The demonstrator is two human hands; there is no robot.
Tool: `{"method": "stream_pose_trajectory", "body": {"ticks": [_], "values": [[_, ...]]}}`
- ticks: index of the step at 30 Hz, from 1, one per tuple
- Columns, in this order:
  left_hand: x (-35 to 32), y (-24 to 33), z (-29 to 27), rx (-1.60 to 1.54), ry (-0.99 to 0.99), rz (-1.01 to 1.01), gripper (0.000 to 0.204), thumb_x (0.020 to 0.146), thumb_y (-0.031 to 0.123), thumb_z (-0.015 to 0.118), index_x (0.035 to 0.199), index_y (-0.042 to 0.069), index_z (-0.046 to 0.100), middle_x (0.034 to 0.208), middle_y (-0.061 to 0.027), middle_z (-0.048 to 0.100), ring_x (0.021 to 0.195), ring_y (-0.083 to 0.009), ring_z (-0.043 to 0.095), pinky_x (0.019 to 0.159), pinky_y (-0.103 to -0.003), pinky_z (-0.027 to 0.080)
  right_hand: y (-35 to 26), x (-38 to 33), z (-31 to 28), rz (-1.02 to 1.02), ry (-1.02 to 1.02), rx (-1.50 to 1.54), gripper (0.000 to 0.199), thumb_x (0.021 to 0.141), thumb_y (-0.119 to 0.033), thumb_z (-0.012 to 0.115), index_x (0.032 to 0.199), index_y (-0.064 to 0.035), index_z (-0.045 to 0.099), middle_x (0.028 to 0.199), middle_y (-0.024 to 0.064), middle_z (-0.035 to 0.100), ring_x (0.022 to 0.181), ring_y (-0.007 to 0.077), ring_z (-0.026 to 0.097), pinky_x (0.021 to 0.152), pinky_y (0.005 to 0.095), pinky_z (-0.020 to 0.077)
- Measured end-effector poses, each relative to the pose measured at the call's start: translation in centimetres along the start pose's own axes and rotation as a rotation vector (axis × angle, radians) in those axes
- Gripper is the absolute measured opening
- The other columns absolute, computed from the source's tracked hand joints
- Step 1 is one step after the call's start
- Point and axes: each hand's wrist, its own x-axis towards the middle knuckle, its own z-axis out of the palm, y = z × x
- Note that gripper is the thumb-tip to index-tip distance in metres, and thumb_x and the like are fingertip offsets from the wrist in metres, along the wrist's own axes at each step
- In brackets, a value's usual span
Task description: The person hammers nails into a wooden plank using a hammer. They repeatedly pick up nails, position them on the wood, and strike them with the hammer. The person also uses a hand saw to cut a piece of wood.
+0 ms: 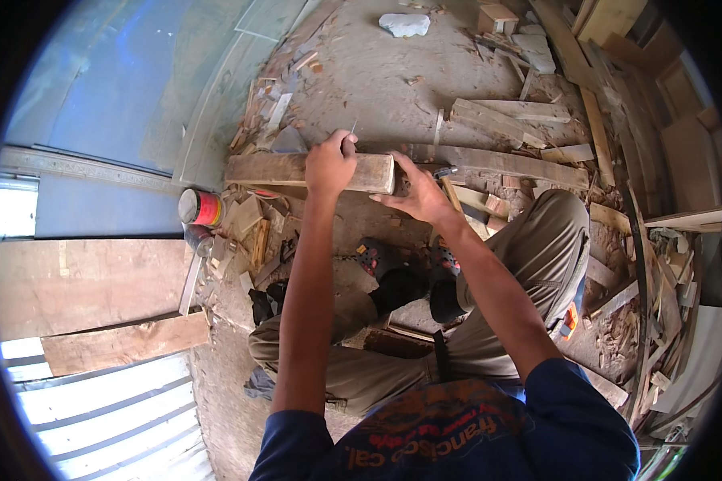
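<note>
A squared length of timber (269, 170) lies crosswise in front of my knees. My left hand (330, 164) is closed on top of it, with a thin, pointed metal piece (354, 126) sticking up from the fingers; I cannot make out its exact kind. At the timber's right end, my right hand (415, 191) spans the cut face, fingers on the far edge and thumb on the near one. Just beyond that hand lies a hammer (446, 171) with a dark metal head, its handle partly hidden by my wrist.
A long plank (505, 163) runs to the right behind the timber. Offcuts (249, 215) and a red-banded can (200, 208) sit at the left. More boards (497, 120) litter the far right, and a pale stone (404, 25) lies at the back. Blue panels (104, 96) line the left side.
</note>
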Motion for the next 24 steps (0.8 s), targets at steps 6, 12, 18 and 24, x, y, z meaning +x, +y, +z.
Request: {"method": "stream_pose_trajectory", "body": {"ticks": [6,12,18,24], "values": [[0.3,0.1,0.2,0.007,-0.004,0.002,0.02,0.096,0.025,0.056,0.102,0.014,0.072,0.089,-0.0174,0.072,0.087,-0.0416,0.068,0.078,-0.05,0.053,0.9,0.0,0.3,-0.014,0.047,-0.015,0.086,0.076,-0.038,0.088,0.144,-0.0076,0.044,0.116,0.0256,0.069,0.1,0.0385,0.071,0.088,0.0458,0.0562],[0.0,0.2,-0.1,0.034,0.017,0.014,0.019,0.095,0.024,0.056,0.1,0.014,0.072,0.087,-0.0182,0.072,0.086,-0.0418,0.069,0.078,-0.051,0.054,0.9,0.1,0.4,-0.07,0.043,-0.032,0.082,0.077,-0.032,0.088,0.14,-0.0004,0.047,0.121,0.0249,0.067,0.114,0.0371,0.065,0.094,0.0443,0.0548],[0.0,0.3,-0.1,0.016,0.016,0.019,0.019,0.095,0.024,0.056,0.099,0.014,0.072,0.087,-0.0188,0.072,0.085,-0.0425,0.068,0.077,-0.051,0.054,0.6,0.0,0.2,-0.041,0.036,-0.012,0.08,0.079,-0.02,0.089,0.142,0.0043,0.046,0.127,0.0209,0.066,0.118,0.0249,0.064,0.098,0.04,0.0538],[0.0,-0.2,-0.1,0.026,0.007,0.019,0.019,0.095,0.024,0.056,0.099,0.015,0.072,0.086,-0.0186,0.072,0.085,-0.0428,0.068,0.077,-0.051,0.054,-0.3,0.0,-0.3,-0.075,0.019,-0.116,0.081,0.077,-0.019,0.09,0.141,0.0068,0.046,0.127,0.0233,0.065,0.118,0.0281,0.065,0.1,0.0401,0.0523]]}}
